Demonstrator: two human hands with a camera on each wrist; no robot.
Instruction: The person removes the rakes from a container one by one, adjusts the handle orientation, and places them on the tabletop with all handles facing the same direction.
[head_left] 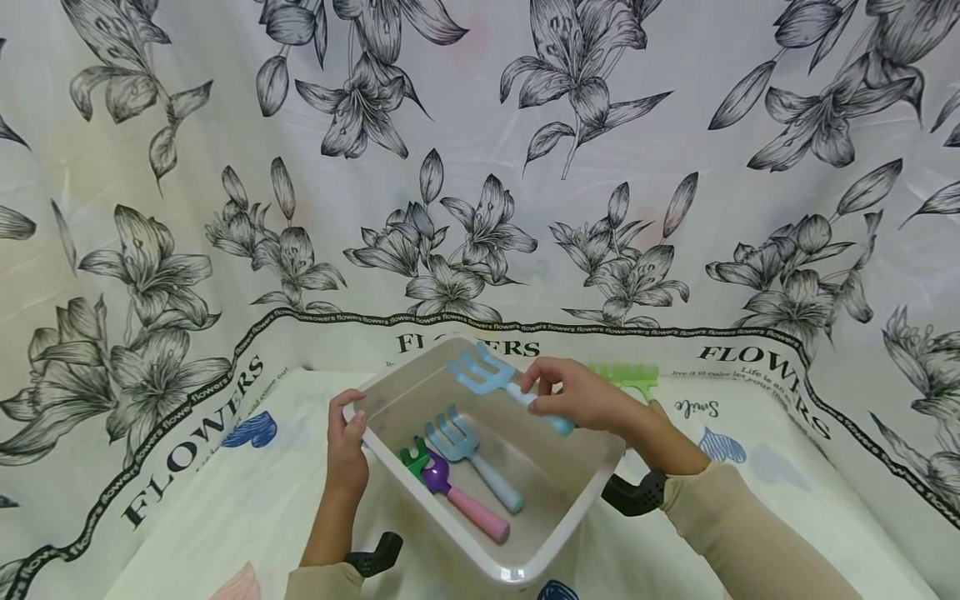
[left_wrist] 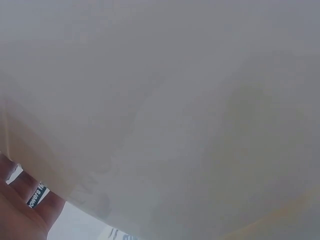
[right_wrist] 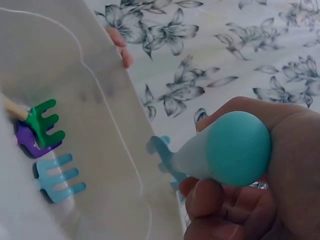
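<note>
Left hand (head_left: 348, 437): grips the bin (head_left: 573, 467) by its rim
Right hand (head_left: 573, 396): fingers curled round the handle of the raised blue fork (head_left: 495, 382), over the bin
Already inside: second blue fork (head_left: 491, 479), purple tool (head_left: 474, 510), green fork (head_left: 412, 460)
Apparently left outside: light-green rake (head_left: 633, 377)

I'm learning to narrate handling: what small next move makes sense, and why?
Perhaps lower the held blue fork into the bin: the right hand grips it close to the open top, the left hand holds the bin, and another blue fork lies inside.
</note>
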